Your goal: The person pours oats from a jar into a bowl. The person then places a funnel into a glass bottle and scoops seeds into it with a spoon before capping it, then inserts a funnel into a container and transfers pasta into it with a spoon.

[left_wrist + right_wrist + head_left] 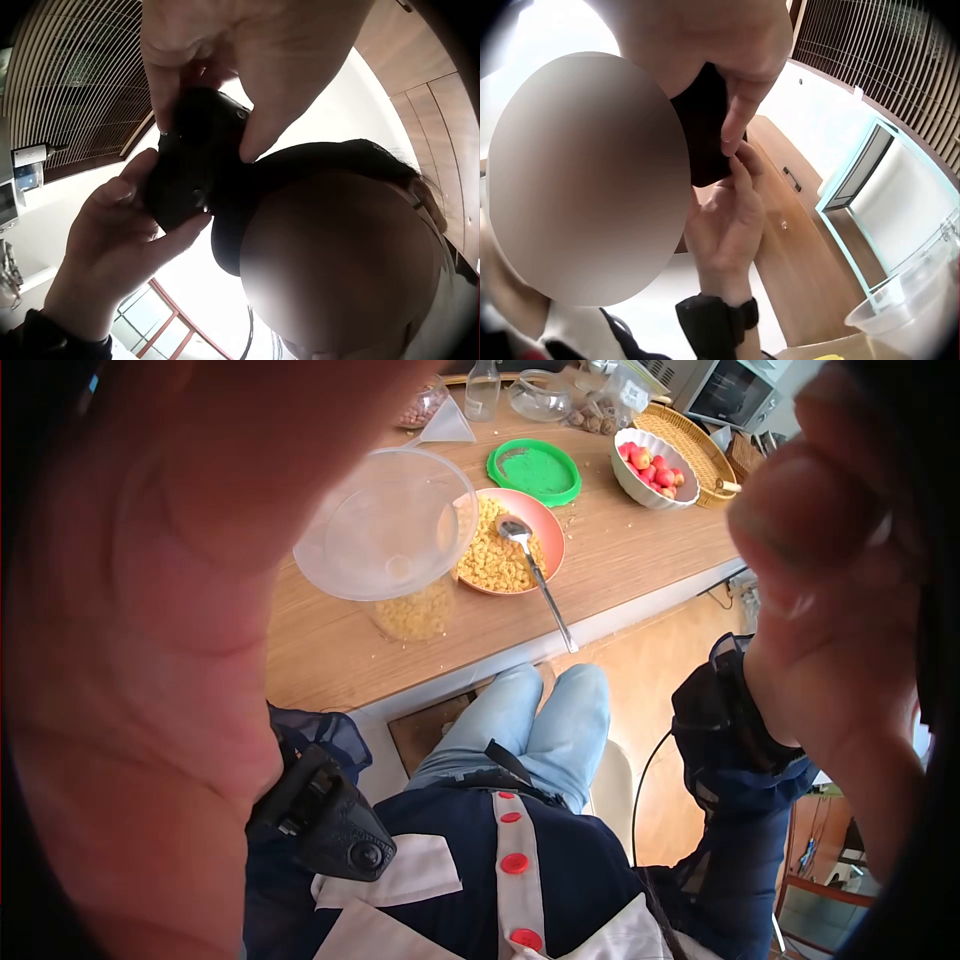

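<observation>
Both hands are raised to the black camera (191,161) worn on the person's head. In the left wrist view, the left hand (247,52) holds it from above between thumb and fingers, and the right hand (112,232) grips its other side. The right wrist view shows the right hand (712,45) on the same camera (705,135), with the left hand (727,225) at its lower edge. Close to the lens in the head view, the left hand (170,610) and right hand (820,580) loom large and blurred at either side.
On the wooden table (640,560), a pink bowl (550,525) of yellow short pasta holds a metal spoon (540,580). Beside it are a translucent container (340,540), a green lid (535,472) and a funnel (448,425). A white bowl (640,490) of red fruit stands further right.
</observation>
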Action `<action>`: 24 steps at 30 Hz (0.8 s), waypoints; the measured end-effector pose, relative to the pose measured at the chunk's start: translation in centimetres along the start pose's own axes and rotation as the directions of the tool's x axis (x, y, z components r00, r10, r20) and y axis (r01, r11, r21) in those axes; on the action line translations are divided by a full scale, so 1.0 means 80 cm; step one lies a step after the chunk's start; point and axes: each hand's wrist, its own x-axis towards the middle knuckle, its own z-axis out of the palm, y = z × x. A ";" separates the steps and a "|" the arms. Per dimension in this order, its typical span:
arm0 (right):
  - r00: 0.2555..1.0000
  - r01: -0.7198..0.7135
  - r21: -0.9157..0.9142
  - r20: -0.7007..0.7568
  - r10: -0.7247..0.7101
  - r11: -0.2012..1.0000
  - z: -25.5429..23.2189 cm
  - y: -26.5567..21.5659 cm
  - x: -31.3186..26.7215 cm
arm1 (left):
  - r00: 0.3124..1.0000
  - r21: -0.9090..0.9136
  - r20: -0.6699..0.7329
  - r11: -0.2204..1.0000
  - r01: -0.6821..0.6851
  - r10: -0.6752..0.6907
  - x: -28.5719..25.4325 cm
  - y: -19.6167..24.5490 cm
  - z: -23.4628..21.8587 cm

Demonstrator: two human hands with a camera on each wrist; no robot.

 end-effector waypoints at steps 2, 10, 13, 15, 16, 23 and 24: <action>1.000 -0.001 0.009 0.015 0.001 1.000 0.004 -0.001 0.006 | 1.000 -0.002 -0.006 1.000 -0.006 0.006 0.000 0.003 0.003; 0.993 -0.113 0.072 0.053 0.109 0.991 0.003 -0.019 -0.007 | 0.997 -0.010 0.021 0.997 0.073 -0.073 -0.012 0.016 -0.001; 0.993 -0.114 0.080 0.045 0.110 0.990 0.025 -0.011 0.009 | 0.998 -0.009 0.040 0.998 0.056 -0.056 -0.002 0.015 -0.007; 0.994 -0.104 0.079 0.046 0.101 0.991 0.039 -0.023 0.005 | 0.998 -0.013 0.045 0.999 0.034 -0.033 -0.012 0.024 -0.003; 0.995 -0.091 0.071 0.047 0.087 0.993 0.039 -0.023 0.005 | 0.999 -0.019 0.045 1.000 0.013 -0.012 -0.015 0.025 0.000; 0.996 0.071 0.036 0.050 -0.073 0.997 0.027 0.001 0.023 | 0.981 -0.015 0.026 0.982 -0.190 0.191 0.016 0.002 0.004; 0.996 0.069 0.035 0.048 -0.070 0.997 0.040 0.002 0.027 | 0.980 -0.020 0.033 0.981 -0.195 0.196 0.017 -0.001 0.002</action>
